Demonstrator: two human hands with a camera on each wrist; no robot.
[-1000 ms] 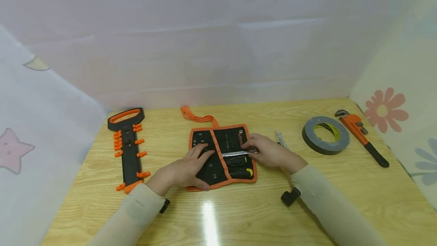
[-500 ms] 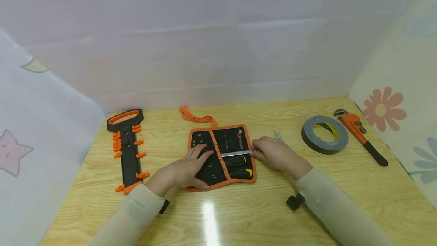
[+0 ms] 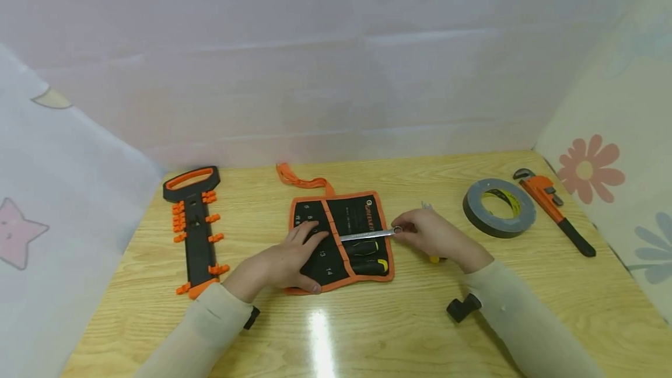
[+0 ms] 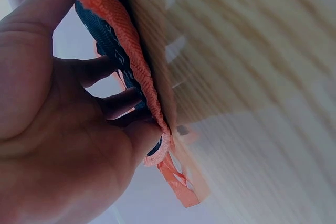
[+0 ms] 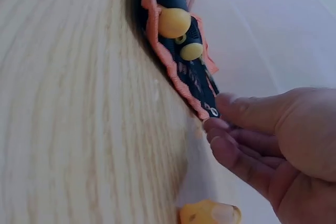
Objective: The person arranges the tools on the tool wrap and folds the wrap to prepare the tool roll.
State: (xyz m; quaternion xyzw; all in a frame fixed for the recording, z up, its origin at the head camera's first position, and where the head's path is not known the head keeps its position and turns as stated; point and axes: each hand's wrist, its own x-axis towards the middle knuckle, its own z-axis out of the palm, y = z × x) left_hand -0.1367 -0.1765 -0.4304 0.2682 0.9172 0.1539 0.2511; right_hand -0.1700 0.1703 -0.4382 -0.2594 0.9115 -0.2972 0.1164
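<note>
A black tool pouch (image 3: 353, 212) with orange edging lies unrolled on the table. My left hand (image 3: 291, 258) rests on its numbered pocket side, fingers spread; in the left wrist view that hand (image 4: 68, 129) lies along the orange edge. A silver wrench (image 3: 367, 235) slants across the pouch, its inner end in a pocket behind the orange strip. My right hand (image 3: 433, 235) pinches near the wrench's outer ring end. In the right wrist view the right hand (image 5: 268, 140) has thumb and forefinger close together. Two black-and-yellow handles (image 3: 370, 266) lie in the pouch nearer me.
Partly behind my right hand lies another tool, its metal tip (image 3: 427, 206) and yellow part (image 3: 434, 259) showing. Farther right are a tape roll (image 3: 500, 230) and an orange pipe wrench (image 3: 546, 197). A black-and-orange rack (image 3: 198, 244) lies left.
My right hand has drawn back rightward from over the pouch to its right edge. The wrench's ring end now shows and the wrench slants slightly more. My left hand has stayed.
</note>
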